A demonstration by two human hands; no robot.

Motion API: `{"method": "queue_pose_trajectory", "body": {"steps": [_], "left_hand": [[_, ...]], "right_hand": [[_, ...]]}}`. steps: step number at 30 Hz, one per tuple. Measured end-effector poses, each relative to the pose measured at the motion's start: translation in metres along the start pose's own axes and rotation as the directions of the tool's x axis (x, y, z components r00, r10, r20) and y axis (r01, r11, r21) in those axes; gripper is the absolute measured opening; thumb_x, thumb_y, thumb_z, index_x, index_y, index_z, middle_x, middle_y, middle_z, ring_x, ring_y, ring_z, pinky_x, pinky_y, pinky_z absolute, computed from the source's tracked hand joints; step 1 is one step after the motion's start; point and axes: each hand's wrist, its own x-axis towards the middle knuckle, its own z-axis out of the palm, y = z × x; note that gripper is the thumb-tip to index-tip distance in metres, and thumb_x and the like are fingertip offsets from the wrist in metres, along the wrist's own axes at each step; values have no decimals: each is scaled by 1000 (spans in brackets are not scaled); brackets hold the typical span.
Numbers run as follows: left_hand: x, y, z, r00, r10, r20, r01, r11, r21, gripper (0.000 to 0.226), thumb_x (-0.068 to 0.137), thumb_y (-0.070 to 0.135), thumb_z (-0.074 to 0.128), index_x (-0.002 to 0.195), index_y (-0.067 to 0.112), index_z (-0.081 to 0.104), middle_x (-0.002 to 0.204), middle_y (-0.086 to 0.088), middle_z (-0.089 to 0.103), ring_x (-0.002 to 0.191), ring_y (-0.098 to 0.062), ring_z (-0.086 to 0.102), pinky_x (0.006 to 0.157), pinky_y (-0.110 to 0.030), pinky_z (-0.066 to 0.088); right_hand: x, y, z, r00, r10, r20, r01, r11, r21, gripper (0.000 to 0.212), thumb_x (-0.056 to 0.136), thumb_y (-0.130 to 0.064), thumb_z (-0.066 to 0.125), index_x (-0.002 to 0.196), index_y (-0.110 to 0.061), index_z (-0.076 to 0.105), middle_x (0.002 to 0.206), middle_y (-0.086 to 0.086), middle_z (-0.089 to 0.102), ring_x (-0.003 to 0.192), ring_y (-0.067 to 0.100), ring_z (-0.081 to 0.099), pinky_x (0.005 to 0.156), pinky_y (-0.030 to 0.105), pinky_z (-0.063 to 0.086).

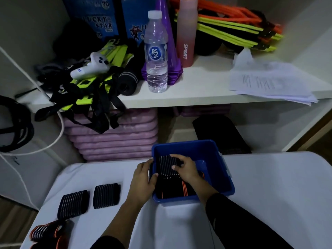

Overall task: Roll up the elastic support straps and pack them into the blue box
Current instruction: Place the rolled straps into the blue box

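The blue box (pixel 213 151) stands on the white table at centre. Inside it lie black rolled straps with orange stripes (pixel 185 190) and a black strap with white stripes (pixel 166 165). My right hand (pixel 186 168) is inside the box, its fingers curled over that white-striped strap. My left hand (pixel 143 177) holds the box's left wall, thumb over the rim. Two rolled black straps with white stripes, one (pixel 73 203) left of the other (pixel 106 194), lie on the table to the left. An orange-edged strap (pixel 45 231) lies unrolled at the lower left corner.
A white shelf (pixel 197 94) rises behind the table with a water bottle (pixel 156 51), a pink sport bottle (pixel 186 31), purple cones, papers (pixel 269 81), a white controller (pixel 89 66) and tangled black and yellow straps. Purple mats (pixel 115 137) are stacked below.
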Motion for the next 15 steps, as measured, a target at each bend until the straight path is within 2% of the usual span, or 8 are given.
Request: {"method": "queue_pose_trajectory", "body": {"steps": [3,5,8,12,15], "left_hand": [[-1,0,4,1000,26,-13,-26,1000,-11,49,90,16,54,137,18,40,121,6,41,107,-21,54,93,-39,49],[-2,0,5,999,32,-20,-32,999,-31,49,90,15,53,137,18,40,118,9,38,102,-19,55,92,-37,50],[-3,-1,6,1000,18,-19,-19,998,-53,48,92,17,51,137,21,38,119,9,37,101,-17,55,92,-36,50],[-3,-2,7,1000,19,-14,-20,998,-64,48,92,18,50,138,23,36,122,8,37,103,-14,54,92,-35,50],[-4,-3,8,1000,18,-18,-19,997,-73,48,93,18,50,138,23,36,124,7,37,103,-14,54,92,-35,50]], "right_hand": [[9,12,9,999,50,-15,-50,998,-32,50,79,-6,70,117,-37,62,122,9,60,113,25,56,104,38,43],[8,9,10,997,65,-32,-67,996,-61,49,81,-6,67,121,-34,60,124,8,61,114,25,56,103,35,44],[12,9,11,998,51,-45,-58,983,-173,48,84,-9,65,126,-32,57,123,7,61,113,25,57,99,31,46],[14,10,13,999,47,-18,-50,969,-241,49,88,-8,61,131,-28,53,134,10,47,121,27,50,105,30,37],[14,12,11,999,34,8,-32,975,-219,50,86,-11,64,131,-30,53,130,10,55,119,25,53,106,30,39]]}}
